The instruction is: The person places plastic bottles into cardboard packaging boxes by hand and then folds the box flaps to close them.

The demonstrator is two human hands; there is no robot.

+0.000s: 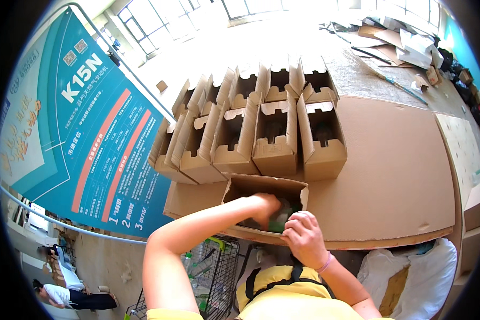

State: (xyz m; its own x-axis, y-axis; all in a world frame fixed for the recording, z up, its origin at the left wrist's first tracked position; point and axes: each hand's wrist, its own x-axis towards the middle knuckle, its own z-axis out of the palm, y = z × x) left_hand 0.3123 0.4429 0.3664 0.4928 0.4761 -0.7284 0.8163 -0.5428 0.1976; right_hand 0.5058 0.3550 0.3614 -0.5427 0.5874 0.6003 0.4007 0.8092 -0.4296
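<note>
An open cardboard box [240,188] stands right in front of me at the table's near edge. My left hand [265,207] reaches down into it, and its fingertips are hidden inside. Beside those fingers lies something clear and green [280,217], which looks like a plastic bottle but is partly covered. My right hand [307,238] is closed on the box's near right corner, fingers bent over the rim. Behind this box stand two rows of open cardboard boxes [274,154] with notched edges. Dark or clear shapes show inside some of them.
The boxes rest on a cardboard-covered table [389,176]. A blue-green banner [85,138] leans at left. Below sits a black wire basket [218,272] with clear and green bottles. White sacking [426,282] lies lower right, a broom [392,82] and scrap farther back. Another person [80,297] is at lower left.
</note>
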